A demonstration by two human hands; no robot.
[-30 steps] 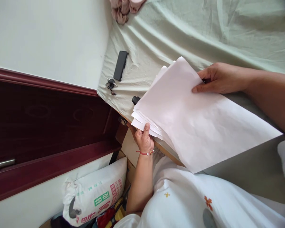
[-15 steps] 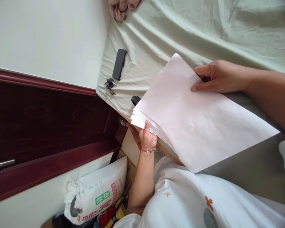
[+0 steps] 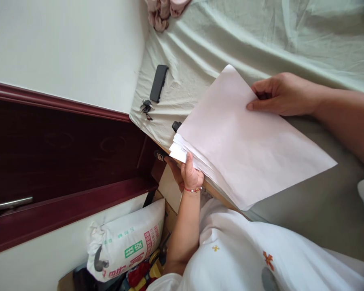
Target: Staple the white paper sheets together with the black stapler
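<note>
A stack of white paper sheets (image 3: pixel 239 141) is spread above the bed, its upper sheet large and plain with a curled edge. My left hand (image 3: pixel 192 171), with a red beaded bracelet at the wrist, grips the fanned near-left corner of the stack, thumb on top. A bit of print shows on a lower sheet there. My right hand (image 3: pixel 279 95) pinches the far-right edge of the paper, thumb above and the other fingers partly hidden. Just past the left corner, a small black object (image 3: pixel 176 126) is partly covered by the paper.
On the bed's pale green sheet (image 3: pixel 200 36) lie a black phone-like object (image 3: pixel 159 83), a bunch of keys (image 3: pixel 146 107) and pink cloth (image 3: pixel 164 14). A dark red door (image 3: pixel 63 141) stands left. Below is a white printed sack (image 3: pixel 127 238) on the floor.
The paper's right corner has shifted left and its lower corner has risen slightly. Both hands keep their hold. The whole view has shifted a little.
</note>
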